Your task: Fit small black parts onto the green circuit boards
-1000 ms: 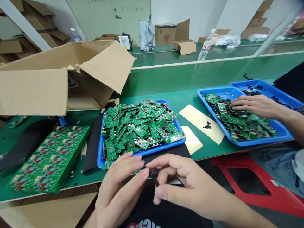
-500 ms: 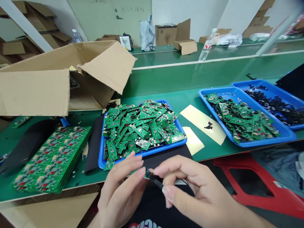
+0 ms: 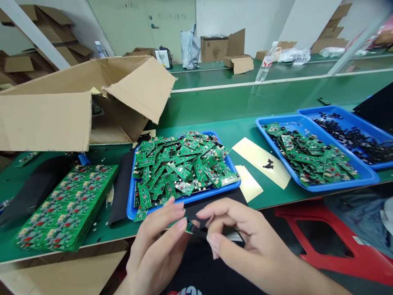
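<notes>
Below the near edge of the middle tray, my left hand pinches a small circuit board, mostly hidden behind the fingers. A thin black strip runs from the board to my right hand, whose thumb and fingers are closed on its end. My right index finger is held just above the strip, apart from it. In front of both hands stands a blue tray heaped with loose green circuit boards.
At left lie stacked board panels and an open carton. Yellowish paper sheets, one bearing small black pieces, lie right of the middle tray. Farther right are a second board tray and a tray of black parts. A red stool stands below.
My right index finger has lifted slightly away from the board and strip. The right thumb has shifted a little to the left and up. The left hand keeps its hold.
</notes>
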A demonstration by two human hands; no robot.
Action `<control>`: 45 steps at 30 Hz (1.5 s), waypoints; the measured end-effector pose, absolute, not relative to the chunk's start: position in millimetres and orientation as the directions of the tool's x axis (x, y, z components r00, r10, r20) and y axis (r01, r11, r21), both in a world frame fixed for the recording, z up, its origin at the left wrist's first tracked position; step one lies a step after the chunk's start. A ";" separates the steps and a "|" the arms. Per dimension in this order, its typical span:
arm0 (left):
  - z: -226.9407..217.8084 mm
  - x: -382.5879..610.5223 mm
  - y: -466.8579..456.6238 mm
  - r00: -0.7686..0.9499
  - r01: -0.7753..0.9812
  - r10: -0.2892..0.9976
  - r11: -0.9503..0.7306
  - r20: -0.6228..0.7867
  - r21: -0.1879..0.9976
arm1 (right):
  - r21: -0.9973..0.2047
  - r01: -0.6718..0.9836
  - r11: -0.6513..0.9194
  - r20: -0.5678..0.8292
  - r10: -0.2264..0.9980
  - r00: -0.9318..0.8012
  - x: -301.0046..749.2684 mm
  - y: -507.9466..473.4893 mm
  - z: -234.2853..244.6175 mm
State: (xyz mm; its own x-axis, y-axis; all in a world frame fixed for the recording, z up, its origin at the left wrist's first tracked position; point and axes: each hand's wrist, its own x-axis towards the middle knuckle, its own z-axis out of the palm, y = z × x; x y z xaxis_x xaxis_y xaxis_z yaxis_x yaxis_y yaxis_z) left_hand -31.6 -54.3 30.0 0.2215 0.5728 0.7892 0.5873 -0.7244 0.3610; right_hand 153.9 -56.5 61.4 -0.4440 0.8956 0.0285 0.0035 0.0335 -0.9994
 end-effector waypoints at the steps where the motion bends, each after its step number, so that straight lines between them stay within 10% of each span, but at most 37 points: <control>1: 28.9 -31.3 -54.6 0.224 0.578 0.574 -0.729 0.788 0.367 | -1.000 -0.017 -0.014 -0.004 0.891 -0.454 153.7 -55.7 59.8; 13: 34.3 -25.7 -55.3 0.219 0.376 0.705 -0.699 0.675 0.609 | -0.970 -0.158 -0.186 -0.078 0.850 -0.522 150.7 -42.9 58.2; 23: 21.3 -20.3 -65.2 0.148 0.365 0.817 -0.568 0.557 0.737 | -0.968 0.082 0.235 0.193 0.917 -0.350 146.2 -40.5 62.1; 37: 30.6 -14.7 -56.8 0.063 0.612 0.848 -0.449 0.526 0.651 | -0.604 0.490 0.628 0.564 0.772 -0.294 132.5 -47.0 50.6; 42: 25.3 -15.0 -61.4 -0.055 0.522 0.894 -0.354 0.444 0.776 | -0.463 0.736 0.495 0.596 0.788 -0.155 146.8 -33.1 47.2; 45: 30.0 -14.4 -65.2 -0.119 0.281 0.960 -0.210 0.251 0.936 | -0.629 0.693 0.353 0.471 0.882 -0.023 166.0 -24.4 50.3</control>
